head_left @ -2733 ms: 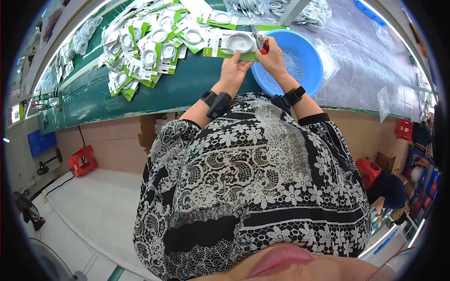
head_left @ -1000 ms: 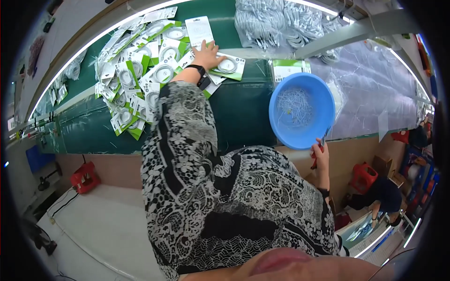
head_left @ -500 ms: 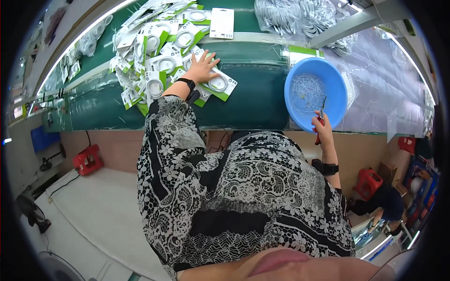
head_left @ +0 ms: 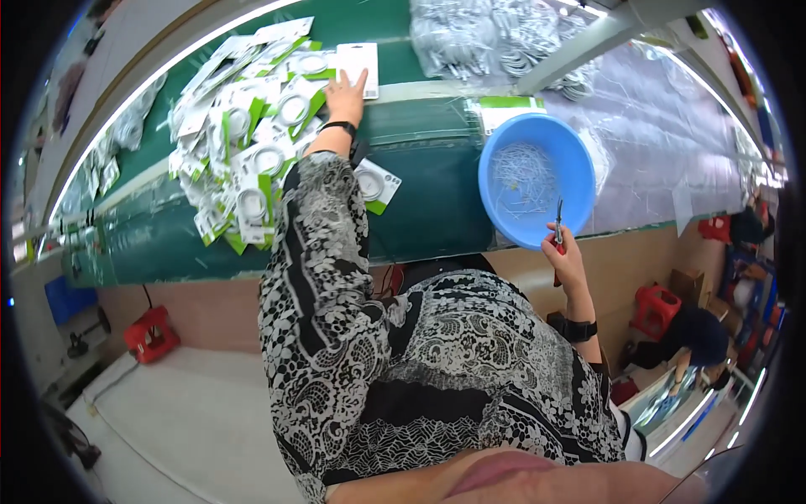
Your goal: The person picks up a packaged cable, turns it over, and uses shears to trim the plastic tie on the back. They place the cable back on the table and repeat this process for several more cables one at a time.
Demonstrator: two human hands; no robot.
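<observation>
My left hand (head_left: 345, 101) reaches up the table with its fingers spread, the tips at the lower edge of a white blister card (head_left: 361, 60) that lies face down. To its left spreads a heap of carded white cables (head_left: 243, 122) with green-edged cards. One more carded cable (head_left: 375, 185) lies beside my left forearm. My right hand (head_left: 569, 262) is closed round red-handled cutters (head_left: 558, 237), their metal jaws pointing up over the near rim of a blue basin (head_left: 585, 155). Thin white offcuts (head_left: 522, 172) lie in the basin.
Clear bags of coiled white cables (head_left: 457, 38) lie at the back. A green and white card (head_left: 510, 104) sits behind the basin. A metal post (head_left: 579, 59) slants over the back right. Red stools (head_left: 153, 334) stand below, and another person (head_left: 701, 336) is at the right.
My left hand has moved from the near part of the heap up and away to the white card. My right hand still holds the cutters by the basin. The whole view has shifted.
</observation>
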